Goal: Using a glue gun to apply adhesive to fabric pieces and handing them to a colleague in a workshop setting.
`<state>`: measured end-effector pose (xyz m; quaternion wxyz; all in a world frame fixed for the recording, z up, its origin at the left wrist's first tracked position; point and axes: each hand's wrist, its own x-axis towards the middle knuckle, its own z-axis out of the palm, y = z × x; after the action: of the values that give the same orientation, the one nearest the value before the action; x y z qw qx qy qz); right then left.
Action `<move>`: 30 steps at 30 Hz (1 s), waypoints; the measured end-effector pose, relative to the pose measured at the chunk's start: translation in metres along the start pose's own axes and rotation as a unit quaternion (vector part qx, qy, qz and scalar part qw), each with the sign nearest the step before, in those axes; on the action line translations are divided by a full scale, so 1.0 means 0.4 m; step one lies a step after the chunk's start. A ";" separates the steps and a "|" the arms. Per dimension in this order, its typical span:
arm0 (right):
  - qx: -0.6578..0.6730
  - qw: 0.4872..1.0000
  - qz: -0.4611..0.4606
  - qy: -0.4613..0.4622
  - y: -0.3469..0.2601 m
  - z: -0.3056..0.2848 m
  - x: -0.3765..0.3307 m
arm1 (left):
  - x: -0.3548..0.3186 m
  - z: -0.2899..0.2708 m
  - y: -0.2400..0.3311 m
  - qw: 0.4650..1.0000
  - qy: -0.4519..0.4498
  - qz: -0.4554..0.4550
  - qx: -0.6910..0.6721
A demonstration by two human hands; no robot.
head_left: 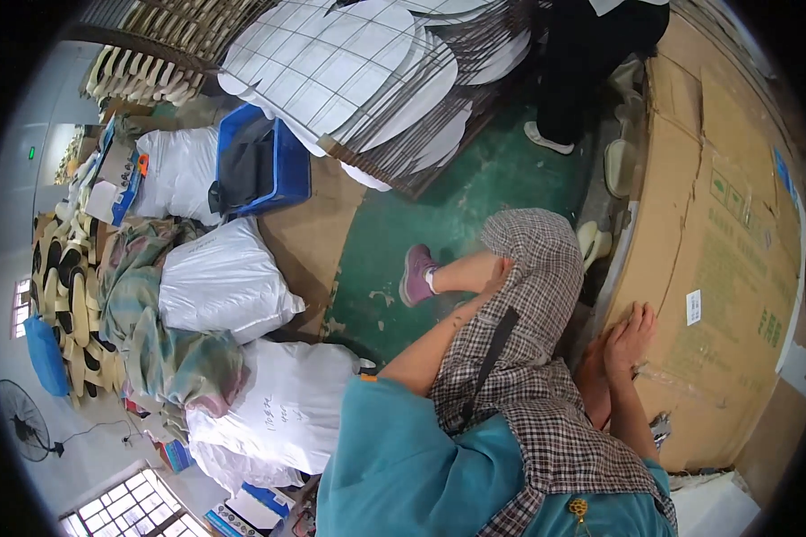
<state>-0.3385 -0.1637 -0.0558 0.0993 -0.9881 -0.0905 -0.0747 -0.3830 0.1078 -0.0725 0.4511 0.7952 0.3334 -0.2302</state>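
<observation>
My right hand (631, 340) lies on the edge of a cardboard-covered table (663, 242), its fingers stretched out on the board and nothing held in it. A small white label (693, 307) is on the cardboard just beyond those fingers. My left arm reaches down to my raised knee, which is covered by a brown-and-white checked apron (537, 259). There my left hand (501, 271) touches the apron cloth at the side of the knee. Its fingers are mostly hidden, so their pose is unclear.
A wire rack (358, 80) of white sheet pieces stands ahead. On the left are a blue bin (293, 170) holding dark material and stuffed white sacks (228, 277). Pale shoe-shaped pieces (616, 167) sit beneath the table edge. Another person's dark-trousered leg (582, 72) stands beyond.
</observation>
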 end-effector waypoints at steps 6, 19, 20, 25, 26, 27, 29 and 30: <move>-0.012 1.000 -0.004 0.023 0.006 0.009 -0.006 | 0.013 0.020 0.080 0.979 -0.016 0.083 0.185; -0.023 1.000 -0.003 0.019 0.002 0.002 -0.008 | 0.071 0.098 0.163 0.936 -0.075 0.125 0.321; -0.023 1.000 0.000 0.012 0.006 0.002 -0.009 | 0.072 0.104 0.176 0.935 -0.071 0.122 0.324; -0.022 1.000 0.011 -0.005 0.001 -0.008 -0.003 | 0.088 0.123 0.203 0.929 -0.063 0.114 0.347; -0.021 0.999 0.018 -0.016 -0.005 -0.011 -0.001 | 0.095 0.120 0.210 0.939 -0.076 0.080 0.324; -0.016 1.000 0.019 -0.012 -0.010 -0.013 0.000 | 0.106 0.122 0.206 0.949 -0.085 0.044 0.300; 0.017 0.999 0.031 -0.024 -0.018 -0.022 0.006 | 0.124 0.112 0.198 0.931 -0.082 0.071 0.348; 0.020 0.999 0.034 -0.018 -0.019 -0.026 0.005 | 0.133 0.116 0.194 0.911 -0.088 0.098 0.391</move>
<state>-0.3394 -0.1582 -0.0438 0.1196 -0.9897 -0.0603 -0.0513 -0.2931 0.0556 -0.0867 0.1514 0.9133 0.0961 -0.3657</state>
